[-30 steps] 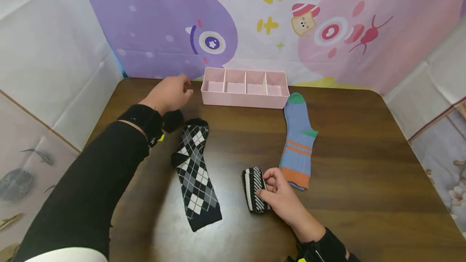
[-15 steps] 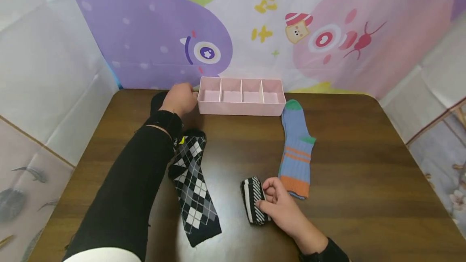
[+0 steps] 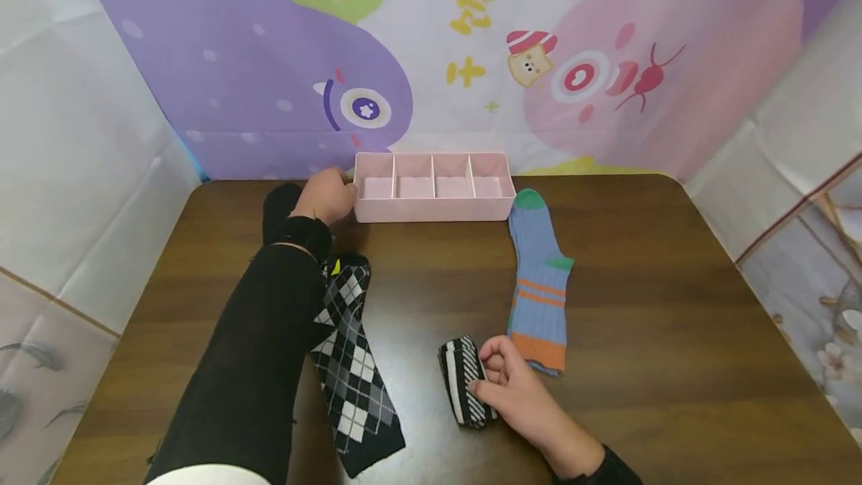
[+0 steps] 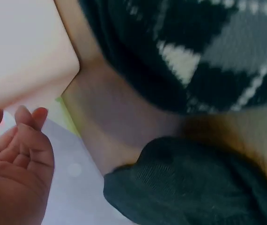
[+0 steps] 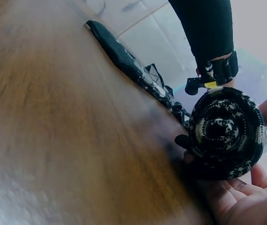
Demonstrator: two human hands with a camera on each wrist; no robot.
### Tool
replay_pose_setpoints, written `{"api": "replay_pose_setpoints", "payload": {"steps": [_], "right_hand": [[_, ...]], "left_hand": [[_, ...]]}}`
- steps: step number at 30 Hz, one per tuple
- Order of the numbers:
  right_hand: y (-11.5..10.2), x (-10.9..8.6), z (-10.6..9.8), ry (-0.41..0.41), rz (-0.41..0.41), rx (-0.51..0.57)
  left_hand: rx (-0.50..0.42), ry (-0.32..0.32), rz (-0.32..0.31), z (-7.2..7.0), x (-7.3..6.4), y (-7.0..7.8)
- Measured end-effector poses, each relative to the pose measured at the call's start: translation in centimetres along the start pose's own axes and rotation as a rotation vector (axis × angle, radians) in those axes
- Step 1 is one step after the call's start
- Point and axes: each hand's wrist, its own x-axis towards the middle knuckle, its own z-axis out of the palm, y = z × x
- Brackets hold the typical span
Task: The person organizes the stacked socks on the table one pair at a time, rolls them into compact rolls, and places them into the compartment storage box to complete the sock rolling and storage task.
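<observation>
Rolled sock (image 3: 462,382), black and white, striped and hatched, spiral-coiled end.

In front of the pink box (image 3: 434,211) I have a black-white-grey argyle sock (image 3: 357,376), a black-and-white striped roll (image 3: 461,376) and a green-toed, orange-striped blue sock (image 3: 539,268).

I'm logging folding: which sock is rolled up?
The black-and-white striped sock in the right hand. The argyle sock and blue sock lie extended; the black fabric beside the left hand is partly hidden.
</observation>
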Motion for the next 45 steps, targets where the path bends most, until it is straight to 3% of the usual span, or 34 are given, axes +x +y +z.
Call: {"api": "replay_pose_setpoints", "payload": {"steps": [6, 14, 21, 29, 34, 39, 45], "right_hand": [[0.0, 0.2, 0.2, 0.002, -0.014, 0.001], [0.1, 0.1, 0.3, -0.003, -0.005, -0.005], [-0.1, 0.0, 0.5, -0.001, 0.004, -0.011], [-0.4, 0.2, 0.5, 0.031, 0.039, -0.016], [-1.3, 0.6, 0.6, 0.052, 0.078, 0.013], [-3.8, 2.4, 0.6, 0.125, 0.075, 0.012], [-8.4, 7.2, 0.2, 0.154, 0.061, 0.003]], "left_hand": [[-0.030, -0.010, 0.021, 0.4, 0.3, 0.7], [0.075, -0.049, 0.065, -0.1, 0.7, 0.7], [0.128, -0.022, 0.062, -0.3, 0.7, 0.9], [0.081, 0.007, 0.082, -0.2, 0.6, 0.8], [0.047, -0.012, 0.082, -0.3, 0.8, 0.5], [0.066, -0.023, 0.092, -0.3, 1.3, 0.1], [0.121, -0.008, 0.155, -0.1, 1.9, -0.1]]}}
